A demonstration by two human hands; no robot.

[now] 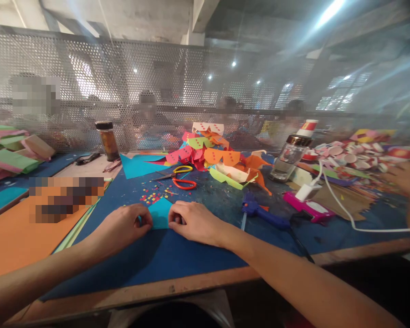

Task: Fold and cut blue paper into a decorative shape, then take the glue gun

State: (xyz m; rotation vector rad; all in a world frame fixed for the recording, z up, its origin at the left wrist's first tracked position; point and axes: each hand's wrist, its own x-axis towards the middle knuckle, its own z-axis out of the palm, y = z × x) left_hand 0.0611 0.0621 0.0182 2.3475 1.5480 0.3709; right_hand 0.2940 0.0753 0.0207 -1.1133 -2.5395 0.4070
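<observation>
A small piece of blue paper with a pointed top lies on the blue table mat, between my two hands. My left hand pinches its left edge, fingers curled. On the other edge, my right hand closes with bent fingers. Just beyond the paper are scattered tiny red and yellow paper bits. Scissors with one yellow and one red handle lie behind them, blades pointing left. A larger blue paper sheet rests farther back. To the right of my right hand is a blue glue gun.
Folded coloured paper pieces are heaped at the back. A glass bottle and a pink power strip with a white cable stand right. Orange sheets and a dark-lidded jar are left. Another person's hand shows at far right.
</observation>
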